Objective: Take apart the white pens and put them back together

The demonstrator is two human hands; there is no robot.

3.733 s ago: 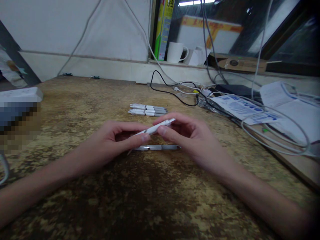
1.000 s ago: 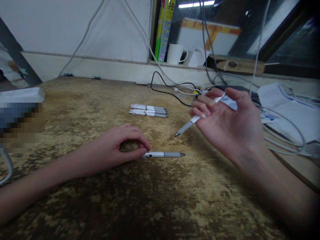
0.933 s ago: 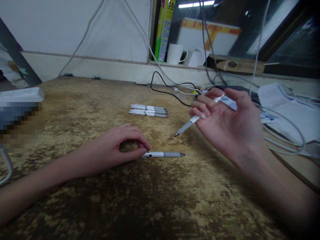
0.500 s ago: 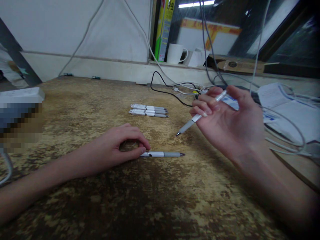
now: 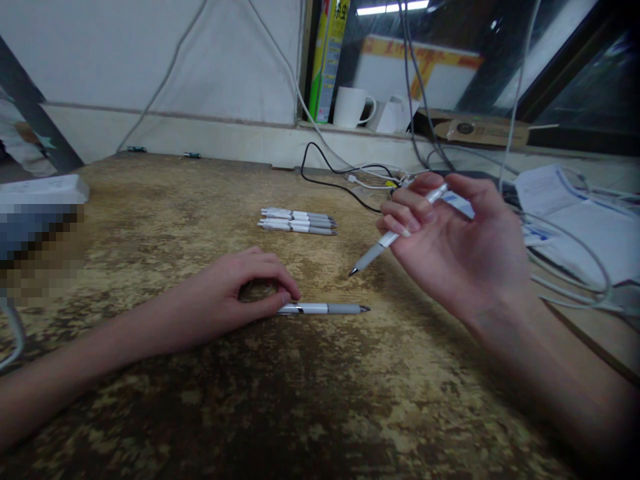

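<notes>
Lying level on the worn wooden table (image 5: 320,387) is a white pen (image 5: 315,309) with a grey grip, its tip to the right. My left hand (image 5: 255,287) rests on the table with thumb and fingers closed at that pen's rear end, which they hide. Raised above the table, palm turned up, my right hand (image 5: 450,240) is closed on a second pen (image 5: 373,255) of the same look. That pen slants down to the left, tip lowest, thumb at its upper end. Farther back, several like pens (image 5: 298,221) lie side by side.
Tangled cables (image 5: 370,177) run along the back right, near papers (image 5: 580,213) at the right. A white mug (image 5: 353,108) and a tall yellow-green box (image 5: 329,63) stand on the window ledge. At the left edge is a white object (image 5: 45,189), partly blurred out.
My right hand and its pen have shifted slightly left and the pen's tip sits a touch lower. My left hand and the pen under it look unmoved.
</notes>
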